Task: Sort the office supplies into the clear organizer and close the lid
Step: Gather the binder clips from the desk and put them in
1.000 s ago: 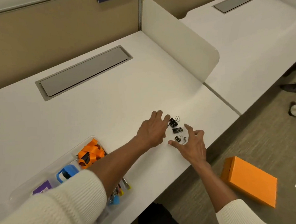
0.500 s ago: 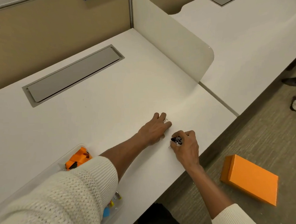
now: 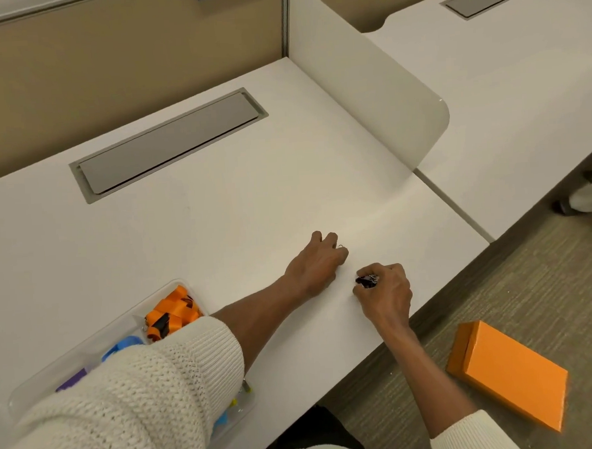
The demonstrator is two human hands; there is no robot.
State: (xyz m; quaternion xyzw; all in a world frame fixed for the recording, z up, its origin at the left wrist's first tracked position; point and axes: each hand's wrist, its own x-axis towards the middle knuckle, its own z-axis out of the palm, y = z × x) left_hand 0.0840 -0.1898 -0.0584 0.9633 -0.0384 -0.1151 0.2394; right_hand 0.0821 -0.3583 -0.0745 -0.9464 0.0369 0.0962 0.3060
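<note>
My right hand (image 3: 387, 295) is closed on black binder clips (image 3: 367, 280) near the desk's front right edge; the clips poke out between thumb and fingers. Just to its left, my left hand (image 3: 319, 262) lies fisted on the desk, a bit of silver wire (image 3: 341, 246) showing at the knuckles; what it holds is mostly hidden. The clear organizer (image 3: 98, 341) sits at the front left, largely covered by my cream sleeve. In it I see an orange and black strap (image 3: 170, 313), a blue item (image 3: 124, 345) and a purple item (image 3: 71, 380). No lid is visible.
A grey cable hatch (image 3: 168, 143) is set into the white desk (image 3: 218, 211) at the back. A white divider panel (image 3: 365, 73) stands along the right side. An orange box (image 3: 511, 374) lies on the carpet to the right, below the desk edge.
Both hands went from open around the loose binder clips to closed on them; the desk spot where the clips lay is now bare. The hands have barely moved in the last half second.
</note>
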